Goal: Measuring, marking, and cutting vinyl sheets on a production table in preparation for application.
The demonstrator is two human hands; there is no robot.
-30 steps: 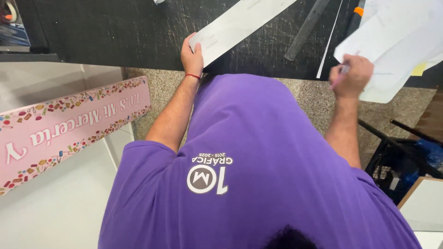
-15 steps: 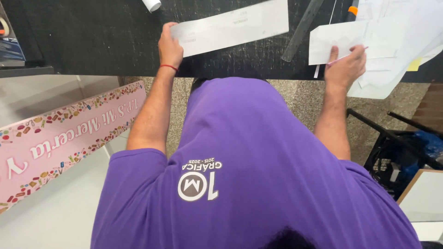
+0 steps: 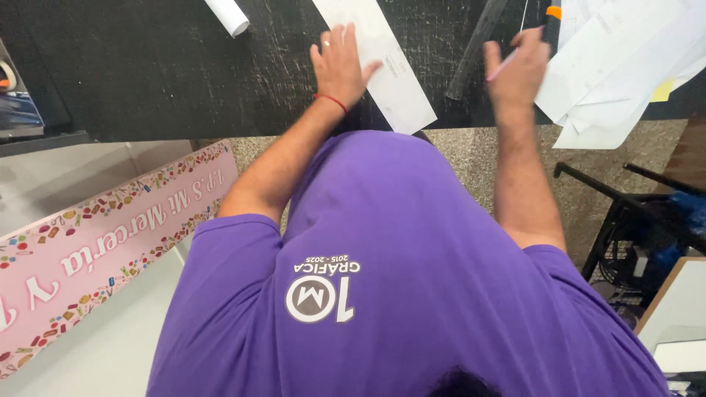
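My left hand (image 3: 340, 65), with a red cord at the wrist, lies flat with fingers spread on a long white paper strip (image 3: 393, 81). The strip runs diagonally across the scratched black table (image 3: 147, 66), and its near end reaches the table's front edge. My right hand (image 3: 515, 70) is raised a little to the right of the strip, pinching a thin pink pen (image 3: 507, 65). Between my hands and behind them lies a dark ruler (image 3: 476, 50).
A pile of white sheets (image 3: 625, 66) overhangs the table at the right, with an orange-tipped tool (image 3: 553, 12) beside it. A white paper roll (image 3: 228, 15) lies at the back left. A pink printed banner (image 3: 95, 242) sits low on the left, a black metal frame (image 3: 625, 213) low on the right.
The paper strip has turned from lying across the table to running diagonally toward me, under my left hand. My right hand left the pile of sheets and moved left with the pen.
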